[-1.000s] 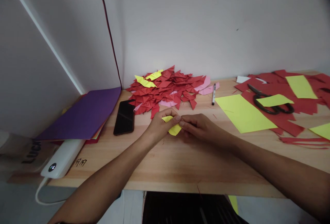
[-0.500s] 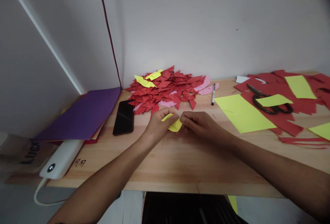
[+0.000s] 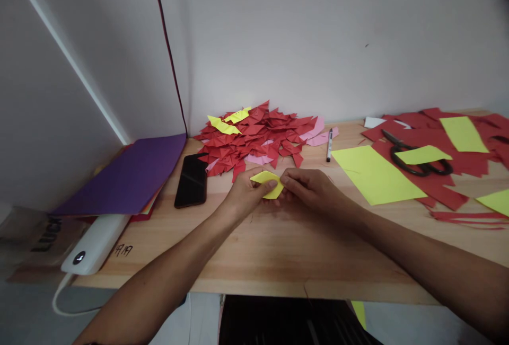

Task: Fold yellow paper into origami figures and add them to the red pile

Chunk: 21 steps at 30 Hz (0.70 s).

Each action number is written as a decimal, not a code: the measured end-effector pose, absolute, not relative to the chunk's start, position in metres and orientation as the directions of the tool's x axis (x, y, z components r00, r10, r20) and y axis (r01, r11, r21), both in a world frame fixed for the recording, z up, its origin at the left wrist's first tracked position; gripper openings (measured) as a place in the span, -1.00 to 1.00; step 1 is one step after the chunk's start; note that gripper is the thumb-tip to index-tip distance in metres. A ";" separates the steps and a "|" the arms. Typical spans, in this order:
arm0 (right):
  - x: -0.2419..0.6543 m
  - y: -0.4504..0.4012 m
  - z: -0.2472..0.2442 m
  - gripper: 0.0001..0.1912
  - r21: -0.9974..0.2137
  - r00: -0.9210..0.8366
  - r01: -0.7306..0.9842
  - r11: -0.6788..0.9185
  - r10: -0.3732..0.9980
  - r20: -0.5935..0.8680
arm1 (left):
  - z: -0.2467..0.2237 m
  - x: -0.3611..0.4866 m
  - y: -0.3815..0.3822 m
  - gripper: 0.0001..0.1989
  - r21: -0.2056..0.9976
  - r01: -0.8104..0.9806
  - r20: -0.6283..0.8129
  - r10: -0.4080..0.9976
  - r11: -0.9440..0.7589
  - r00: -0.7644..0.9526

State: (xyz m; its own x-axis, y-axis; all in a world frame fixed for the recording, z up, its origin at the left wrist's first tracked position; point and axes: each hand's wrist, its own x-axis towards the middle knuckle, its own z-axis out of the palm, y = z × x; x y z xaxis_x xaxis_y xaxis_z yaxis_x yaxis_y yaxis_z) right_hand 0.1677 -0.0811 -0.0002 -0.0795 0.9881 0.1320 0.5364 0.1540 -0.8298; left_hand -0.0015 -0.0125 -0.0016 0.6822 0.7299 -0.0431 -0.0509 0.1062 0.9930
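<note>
Between my two hands, just above the wooden table, is a small folded piece of yellow paper. My left hand grips its left side, the thumb lying flat across the front and the fingers behind. At the paper's right corner, my right hand pinches with thumb and forefinger. A heap of folded red paper pieces lies right behind my hands, with two folded yellow pieces on top and some pink ones among them.
Left of my hands lie a black phone, a purple paper stack and a white power bank with a cable. To the right are a marker, a yellow sheet, black-handled scissors and red paper scraps.
My left thumb has shifted down across the yellow paper, and the paper has turned so more of its upper face shows. The right hand has barely moved, still pinching the corner.
</note>
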 end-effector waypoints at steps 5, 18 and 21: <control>0.168 -0.080 0.001 -0.62 -0.819 -0.045 0.548 0.171 0.984 0.175 | -0.005 -0.002 -0.011 -0.65 0.990 0.060 -0.130 0.646 0.130 0.753; 0.169 -0.079 -0.001 -0.64 -0.810 -0.026 0.559 0.175 0.981 0.194 | -0.003 -0.001 -0.012 -0.65 0.975 0.127 -0.216 0.632 0.184 0.744; 0.168 -0.079 0.000 -0.65 -0.820 -0.035 0.541 0.185 0.980 0.198 | -0.003 -0.002 -0.012 -0.67 0.979 0.103 -0.193 0.634 0.177 0.749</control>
